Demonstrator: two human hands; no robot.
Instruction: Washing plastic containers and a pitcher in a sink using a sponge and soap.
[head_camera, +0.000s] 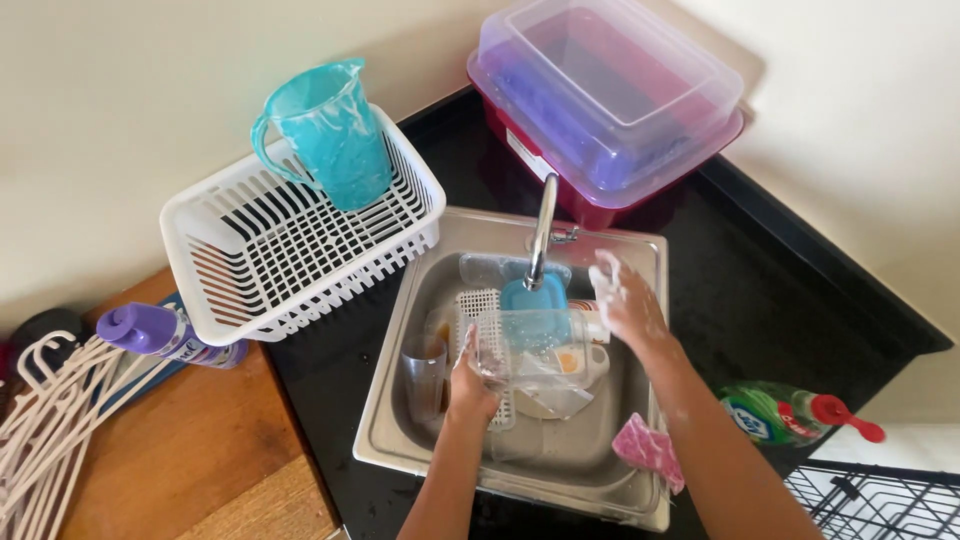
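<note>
Black countertop (760, 290) fills the middle of the frame, with a stainless steel sink (400, 420) set into it at centre. At upper right sits a red tub under a clear plastic lid (610, 90). At upper left a white slatted drying basket (290, 250) already holds a soapy turquoise plastic jug (330, 135), so one piece looks washed. A brown-tinted glass (425, 372) and other dishes wait in the basin. Under the chrome tap (541, 230), the left hand (468, 385) is clamped on the near edge of a clear plastic container (525, 345); the sudsy right hand (625, 300) hovers beside it with fingers spread, holding nothing. A pink sponge (648, 450) lies on the rim.
</note>
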